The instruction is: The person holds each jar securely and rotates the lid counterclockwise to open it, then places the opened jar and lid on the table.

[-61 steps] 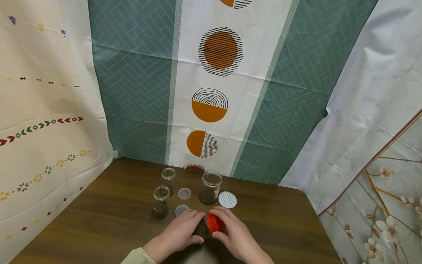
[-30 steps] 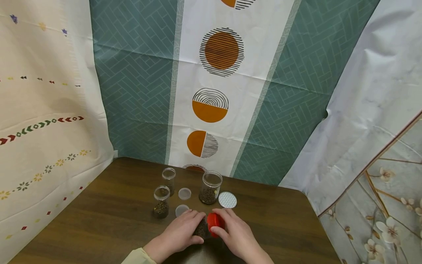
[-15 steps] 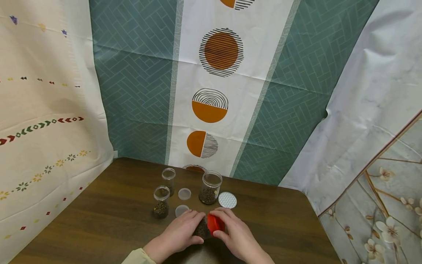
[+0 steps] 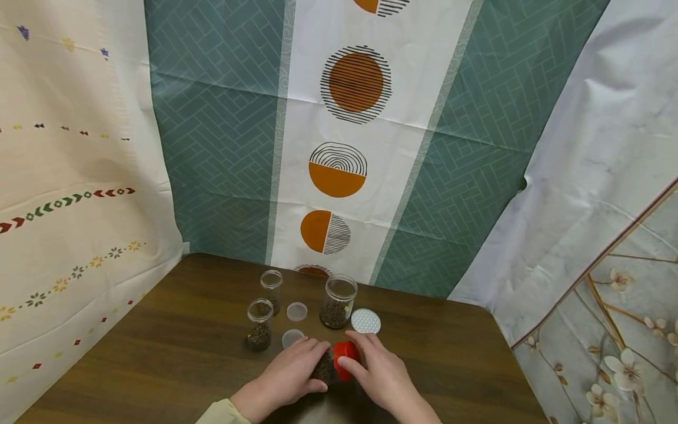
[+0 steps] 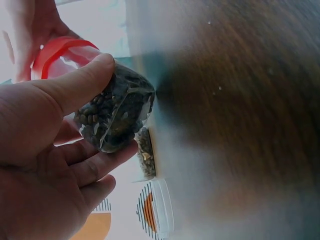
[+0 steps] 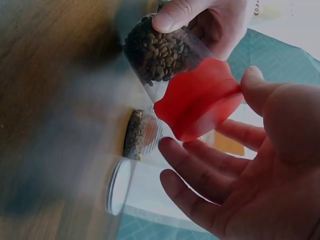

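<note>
My left hand [image 4: 288, 371] grips a clear jar [image 5: 117, 107] of dark brown, seed-like pieces. The jar leans over, its red lid [image 6: 200, 100] turned toward my right hand [image 4: 378, 371]. A lower edge of the jar appears to meet the tabletop in the left wrist view. My right thumb and fingers are bent around the rim of the lid, which sits on the jar's mouth. In the right wrist view the thumb is at one side of the rim and the fingertips at the other. The head view hides part of the jar behind my left fingers.
Beyond my hands stand a large lidless jar [image 4: 335, 312], a small lidless jar [image 4: 259, 335] and another one [image 4: 272, 294], all partly filled. Two clear lids [image 4: 296, 311] and a patterned round lid [image 4: 366, 321] lie among them. Fabric hangs behind the wooden table [image 4: 180, 353].
My right hand has turned back and forth at the red lid, its thumb and fingers shifting around the rim. The left hand and the jar have stayed in about the same place.
</note>
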